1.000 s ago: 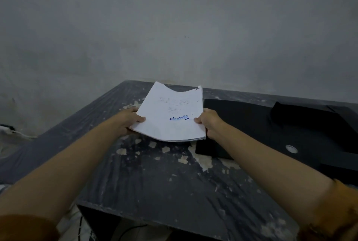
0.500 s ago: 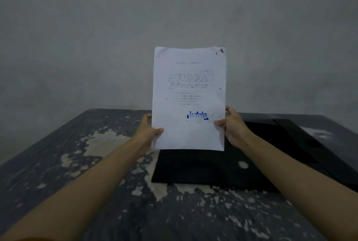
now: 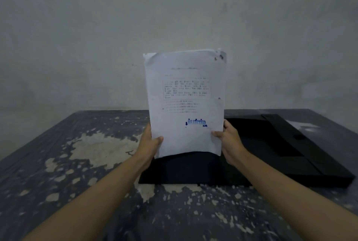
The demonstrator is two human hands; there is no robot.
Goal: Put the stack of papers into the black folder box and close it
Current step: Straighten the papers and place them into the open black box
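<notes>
I hold the stack of papers point(image 3: 185, 103) upright in front of me, printed side toward me, with a blue stamp low on the top sheet. My left hand point(image 3: 150, 146) grips its lower left edge and my right hand point(image 3: 229, 141) grips its lower right edge. The stack's bottom edge hovers just above the black folder box point(image 3: 267, 155), which lies open and flat on the table, its flaps spread to the right. The papers hide part of the box's left half.
The table point(image 3: 93, 163) is dark with worn, pale patches of chipped paint. A plain grey wall point(image 3: 174, 17) stands right behind its far edge. The table's right edge runs close beside the open box.
The papers went from lying nearly flat at the left of the box to standing upright over it. In the last half second they barely moved.
</notes>
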